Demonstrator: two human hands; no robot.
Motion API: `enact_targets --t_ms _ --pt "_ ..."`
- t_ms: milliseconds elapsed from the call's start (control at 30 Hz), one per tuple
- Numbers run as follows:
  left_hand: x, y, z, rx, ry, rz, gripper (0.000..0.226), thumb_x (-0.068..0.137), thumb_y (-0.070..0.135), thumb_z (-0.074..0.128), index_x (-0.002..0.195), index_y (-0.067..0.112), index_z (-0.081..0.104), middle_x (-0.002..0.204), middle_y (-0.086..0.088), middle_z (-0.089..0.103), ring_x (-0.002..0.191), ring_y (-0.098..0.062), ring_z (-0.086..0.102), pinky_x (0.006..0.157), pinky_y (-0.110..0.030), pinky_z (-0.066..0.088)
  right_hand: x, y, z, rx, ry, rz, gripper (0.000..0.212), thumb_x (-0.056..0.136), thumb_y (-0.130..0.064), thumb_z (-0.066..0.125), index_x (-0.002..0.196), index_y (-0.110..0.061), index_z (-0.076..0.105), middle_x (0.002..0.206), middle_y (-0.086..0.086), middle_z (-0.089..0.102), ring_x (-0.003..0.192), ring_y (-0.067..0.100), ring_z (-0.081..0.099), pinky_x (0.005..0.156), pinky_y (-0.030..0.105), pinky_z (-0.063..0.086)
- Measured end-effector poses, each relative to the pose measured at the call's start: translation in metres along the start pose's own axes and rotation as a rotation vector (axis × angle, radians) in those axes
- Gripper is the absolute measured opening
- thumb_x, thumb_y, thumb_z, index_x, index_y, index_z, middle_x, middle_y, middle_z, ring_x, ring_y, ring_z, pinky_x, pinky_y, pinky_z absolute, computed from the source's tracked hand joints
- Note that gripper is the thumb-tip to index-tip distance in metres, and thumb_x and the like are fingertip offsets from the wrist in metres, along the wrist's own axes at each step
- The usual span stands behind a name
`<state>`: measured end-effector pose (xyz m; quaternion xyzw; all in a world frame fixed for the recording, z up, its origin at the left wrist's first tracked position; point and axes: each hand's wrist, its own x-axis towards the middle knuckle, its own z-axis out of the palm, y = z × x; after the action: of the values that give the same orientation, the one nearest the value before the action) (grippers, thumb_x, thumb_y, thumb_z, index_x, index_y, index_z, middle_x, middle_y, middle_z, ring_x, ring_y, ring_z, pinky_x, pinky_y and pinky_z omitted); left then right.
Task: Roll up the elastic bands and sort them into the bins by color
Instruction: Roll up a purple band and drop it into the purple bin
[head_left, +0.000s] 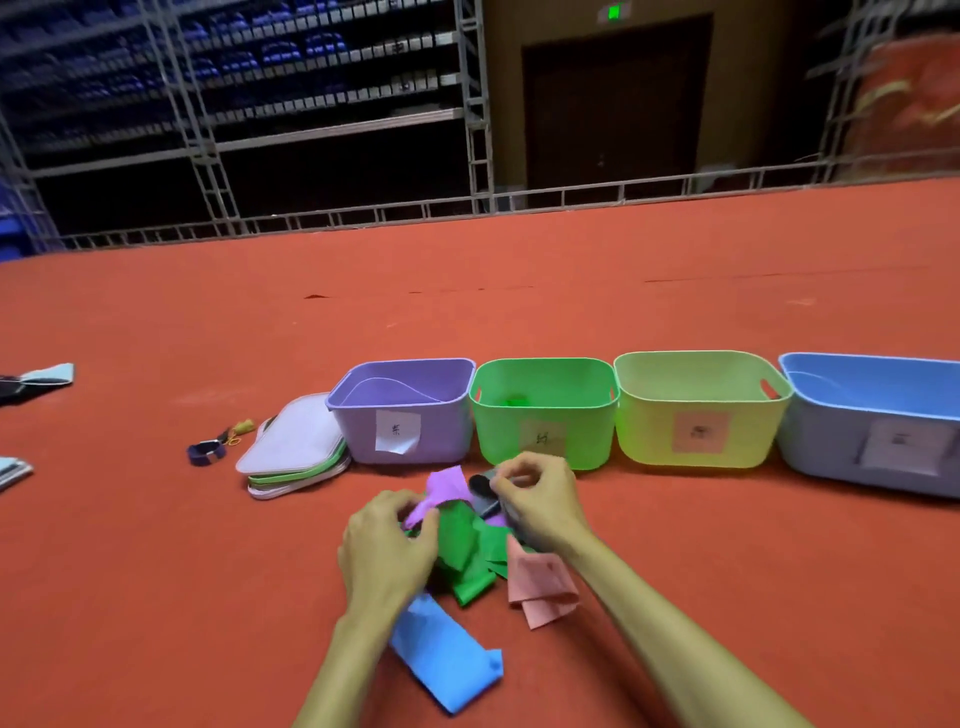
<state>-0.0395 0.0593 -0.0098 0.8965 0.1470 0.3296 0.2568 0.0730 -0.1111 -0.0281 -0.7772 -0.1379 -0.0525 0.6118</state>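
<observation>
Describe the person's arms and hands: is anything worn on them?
Nothing worn shows. The left hand and right hand are bare, with no gloves, and no ring, watch or wristband is visible. The left forearm and right forearm are bare down to the picture's lower edge, so no sleeves come into view. The picture is slightly blurred, so small marks could be missed.

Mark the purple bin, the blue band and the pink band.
purple bin (353, 436): head view, front wall, left of its label.
blue band (441, 657): head view, middle of the flat strip.
pink band (540, 579): head view, middle of the folded piece.
</observation>
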Motion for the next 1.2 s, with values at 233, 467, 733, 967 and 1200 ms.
enact_targets --t_ms 233,467,733,967,1200 --pt "0.043 0.101 -0.038 0.041 -0.129 0.200 0.033 0.087 0.049 0.063 0.062 0.028 0.063 0.051 0.007 0.057 0.068 -0.026 0.060 0.054 -0.032 0.039 0.000 -0.003 -0.050 -0.103 -0.279 -0.248 0.051 0.071 -0.023 0.084 0.120 -0.023 0.069 0.119 -0.008 0.073 0.112 0.006 0.067 0.100 0.029 0.053" --pt "0.068 0.141 -0.054 0.091 -0.148 0.299 0.054 0.083 0.043 0.072 0.050 0.014 0.041 0.045 -0.003 0.028 0.052 -0.023 0.032 0.046 -0.031 0.021 -0.002 -0.019 -0.084 0.024 -0.223 -0.202 0.025 0.072 -0.010 0.055 0.084 -0.017 0.075 0.077 -0.005 0.071 0.073 0.006 0.059 0.069 0.031 0.050" --pt "0.072 0.157 -0.062 -0.814 -0.472 -0.113 0.026 0.082 0.033 0.079 0.094 0.011 0.083 0.080 -0.002 0.067 0.076 -0.016 0.047 0.059 -0.028 0.033 -0.025 -0.076 -0.208 0.132 -0.417 -0.101 0.010 0.099 -0.013 0.067 0.100 -0.004 0.072 0.077 0.006 0.061 0.069 0.014 0.051 0.056 0.021 0.040" --pt "0.073 0.177 -0.045 -0.943 -0.522 -0.206 0.047 0.067 0.040 0.083 0.091 0.001 0.076 0.068 -0.002 0.043 0.046 -0.007 0.025 0.035 -0.013 0.019 -0.073 -0.096 -0.307 -0.106 -0.778 -0.066 0.030 0.089 -0.011 0.078 0.110 0.008 0.068 0.095 0.011 0.068 0.086 0.021 0.061 0.074 0.037 0.050" --pt "0.043 0.177 -0.030 -0.908 -0.460 -0.244 0.038 0.079 0.036 0.077 0.092 0.000 0.077 0.062 0.000 0.038 0.043 -0.009 0.023 0.037 -0.013 0.024 -0.096 -0.071 -0.370 0.118 -0.468 -0.003 0.020 0.085 -0.020 0.081 0.081 -0.003 0.072 0.068 0.014 0.064 0.056 0.019 0.061 0.057 0.028 0.052"
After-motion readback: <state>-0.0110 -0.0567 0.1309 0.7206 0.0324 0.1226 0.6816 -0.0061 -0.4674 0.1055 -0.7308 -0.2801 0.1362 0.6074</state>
